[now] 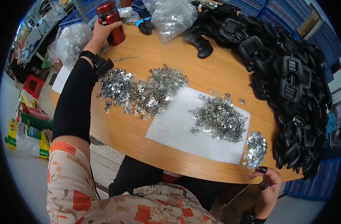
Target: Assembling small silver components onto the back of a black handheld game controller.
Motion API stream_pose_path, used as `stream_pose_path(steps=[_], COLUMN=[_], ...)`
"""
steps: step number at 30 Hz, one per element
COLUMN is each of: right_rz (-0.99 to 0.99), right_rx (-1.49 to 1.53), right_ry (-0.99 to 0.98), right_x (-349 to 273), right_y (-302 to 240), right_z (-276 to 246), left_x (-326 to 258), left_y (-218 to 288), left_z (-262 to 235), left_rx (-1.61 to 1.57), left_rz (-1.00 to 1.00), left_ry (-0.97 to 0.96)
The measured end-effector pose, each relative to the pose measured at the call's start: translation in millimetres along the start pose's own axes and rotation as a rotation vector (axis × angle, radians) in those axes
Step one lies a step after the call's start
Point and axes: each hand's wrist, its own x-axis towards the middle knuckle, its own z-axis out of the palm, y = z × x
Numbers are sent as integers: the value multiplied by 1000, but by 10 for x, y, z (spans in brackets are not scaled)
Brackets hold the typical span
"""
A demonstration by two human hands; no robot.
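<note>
My left hand [101, 33] is wrapped round a shiny red thermos flask [118, 36] that stands upright at the far left of the table. At the near right edge my right hand [269, 186] holds nothing. Its fingers are curled but apart, with black covers on two fingertips, just below a small heap of silvery metal pieces [256, 148]. A larger heap of such pieces [221, 118] lies on a white foam sheet [170, 128]. Two more touching piles, one brighter [117, 87] and one duller [159, 87], lie left of the sheet. A screwdriver [122, 58] rests beyond them, its handle hidden behind my wrist.
Black game-controller shells [290, 86] are piled along the table's right side, one controller [201, 45] lying slightly apart. Clear plastic bags [170, 18] stand at the back, another bag [71, 43] at the left. Blue crates [312, 179] surround the right side; a red stool [33, 86] stands left.
</note>
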Motion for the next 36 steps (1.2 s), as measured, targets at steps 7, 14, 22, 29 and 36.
stream_pose_path(steps=[7,14,22,29,36], right_rz=[-87,-213,-377,-194,-290], right_rx=[25,49,123,137,238], right_ry=[-24,-11,-75,-4,204], right_x=[-37,-340,-642,-885,-168], right_y=[31,299,321,308,196], right_z=[40,-44,-59,-95,15], left_x=[-677,-1941,-2113,-2122,-3048], left_y=[776,2866,4272,4814,3637], left_z=[-217,461,1834,2146,741], left_rx=[84,-236,458,576,334], left_rz=[-140,353,1127,1147,1105], left_ry=[273,-160,-748,-601,-543])
